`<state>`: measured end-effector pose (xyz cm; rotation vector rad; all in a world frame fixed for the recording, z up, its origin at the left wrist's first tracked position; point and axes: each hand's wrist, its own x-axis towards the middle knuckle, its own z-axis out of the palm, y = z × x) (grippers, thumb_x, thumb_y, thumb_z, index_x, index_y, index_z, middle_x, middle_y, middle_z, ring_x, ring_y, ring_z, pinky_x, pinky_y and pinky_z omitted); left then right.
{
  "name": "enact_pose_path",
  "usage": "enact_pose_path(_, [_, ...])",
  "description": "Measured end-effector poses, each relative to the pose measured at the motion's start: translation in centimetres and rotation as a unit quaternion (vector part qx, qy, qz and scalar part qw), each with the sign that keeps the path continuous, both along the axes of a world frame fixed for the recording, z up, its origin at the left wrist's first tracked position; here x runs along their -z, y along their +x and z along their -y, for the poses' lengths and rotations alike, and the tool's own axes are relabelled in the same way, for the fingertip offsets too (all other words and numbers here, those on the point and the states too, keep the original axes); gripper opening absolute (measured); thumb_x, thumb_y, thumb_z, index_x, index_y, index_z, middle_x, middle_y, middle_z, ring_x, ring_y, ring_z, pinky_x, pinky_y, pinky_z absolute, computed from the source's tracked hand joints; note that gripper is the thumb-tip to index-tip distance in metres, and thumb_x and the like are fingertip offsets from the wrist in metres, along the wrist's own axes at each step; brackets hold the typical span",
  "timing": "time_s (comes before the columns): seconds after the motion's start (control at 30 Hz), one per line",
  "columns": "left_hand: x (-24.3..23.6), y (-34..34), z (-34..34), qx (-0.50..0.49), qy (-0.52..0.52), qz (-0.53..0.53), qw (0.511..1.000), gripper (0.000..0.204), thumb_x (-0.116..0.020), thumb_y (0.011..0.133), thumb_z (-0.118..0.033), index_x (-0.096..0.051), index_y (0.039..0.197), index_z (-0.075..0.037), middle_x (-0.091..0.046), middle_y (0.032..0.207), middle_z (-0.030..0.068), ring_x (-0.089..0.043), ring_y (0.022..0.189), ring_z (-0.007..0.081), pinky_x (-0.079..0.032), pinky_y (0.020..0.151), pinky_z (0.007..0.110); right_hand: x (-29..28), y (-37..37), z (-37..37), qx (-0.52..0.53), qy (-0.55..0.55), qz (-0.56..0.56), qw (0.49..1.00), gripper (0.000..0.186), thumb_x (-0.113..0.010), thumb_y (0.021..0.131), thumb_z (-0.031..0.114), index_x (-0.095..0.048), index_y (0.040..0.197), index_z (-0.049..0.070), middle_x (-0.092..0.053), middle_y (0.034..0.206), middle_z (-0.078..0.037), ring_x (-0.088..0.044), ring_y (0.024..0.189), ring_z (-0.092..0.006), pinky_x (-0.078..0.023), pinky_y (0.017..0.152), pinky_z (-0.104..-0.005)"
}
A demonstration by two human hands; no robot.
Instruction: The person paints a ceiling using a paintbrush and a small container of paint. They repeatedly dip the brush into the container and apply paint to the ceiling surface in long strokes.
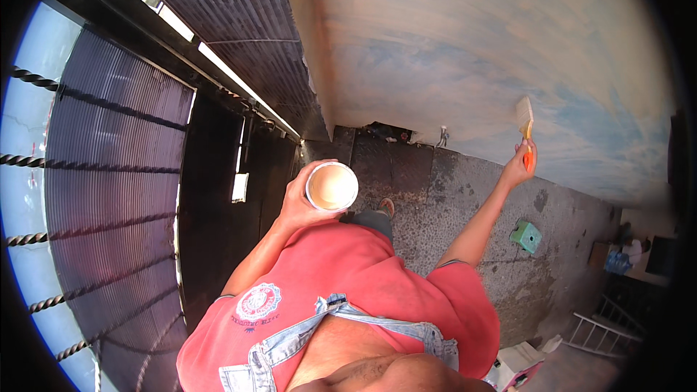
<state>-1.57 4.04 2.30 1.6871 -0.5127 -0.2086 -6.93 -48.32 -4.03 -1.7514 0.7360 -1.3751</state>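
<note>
My left hand (pixel 298 203) is closed around a white cup (pixel 331 187) of pale cream liquid, held in front of my belly. My right hand (pixel 520 163) grips a paintbrush (pixel 526 120) with an orange handle and light bristles, raised up and to the right against or very near a wall (pixel 450 43) painted in pale blue and peach strokes. Whether the bristles touch the wall, I cannot tell.
Left are twisted metal bars (pixel 109 101) before purple ribbed panels and a dark gate (pixel 210 232). The stone floor (pixel 465 218) holds a green stool (pixel 526 237); a metal ladder (pixel 602 334) and blue water jugs (pixel 617 261) are at right.
</note>
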Motion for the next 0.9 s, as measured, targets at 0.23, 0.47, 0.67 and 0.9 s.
enact_pose_path(0.23, [0.8,0.0,-1.2,-0.026,0.011,0.021,0.999,0.088,-0.096,0.059,-0.019,-0.055,0.135,-0.001,-0.067,0.131,0.0133,-0.067,0.119,0.0240,-0.052,0.105,0.038,-3.5,6.1,-15.5,-0.198,0.060,0.034,0.978,0.016,-0.064,0.100,0.008,-0.067,0.113,-0.002,-0.069,0.119,-0.018,-0.069,0.102,-0.0201,-0.062,0.080,-0.0309])
enact_pose_path(0.47, [1.4,-0.3,-2.1,-0.056,-0.001,0.015,0.998,0.097,-0.098,0.057,-0.016,-0.049,0.139,0.001,-0.064,0.133,0.0145,-0.064,0.120,0.0248,-0.051,0.105,0.039,-7.0,18.6,-25.1,-0.433,0.096,0.099,0.891,0.012,-0.071,0.093,0.000,-0.072,0.105,-0.002,-0.072,0.114,-0.015,-0.069,0.089,-0.0146,-0.062,0.072,-0.0280])
enact_pose_path(0.67, [1.8,0.0,-3.2,-0.073,0.014,0.029,0.997,0.096,-0.098,0.057,-0.015,-0.049,0.138,0.000,-0.061,0.136,0.0157,-0.062,0.122,0.0249,-0.050,0.106,0.039,-6.4,20.9,-26.0,-0.461,0.116,0.092,0.875,0.012,-0.071,0.093,-0.001,-0.073,0.104,0.000,-0.073,0.114,-0.013,-0.069,0.089,-0.0134,-0.062,0.072,-0.0270])
enact_pose_path(0.9, [0.5,0.4,-2.7,-0.093,0.011,0.046,0.995,0.090,-0.098,0.058,-0.016,-0.054,0.135,-0.001,-0.068,0.127,0.0120,-0.068,0.115,0.0231,-0.054,0.101,0.038,-5.5,20.3,-22.5,-0.436,0.110,0.094,0.888,0.012,-0.071,0.094,0.001,-0.073,0.106,0.000,-0.073,0.116,-0.014,-0.069,0.089,-0.0125,-0.062,0.074,-0.0270])
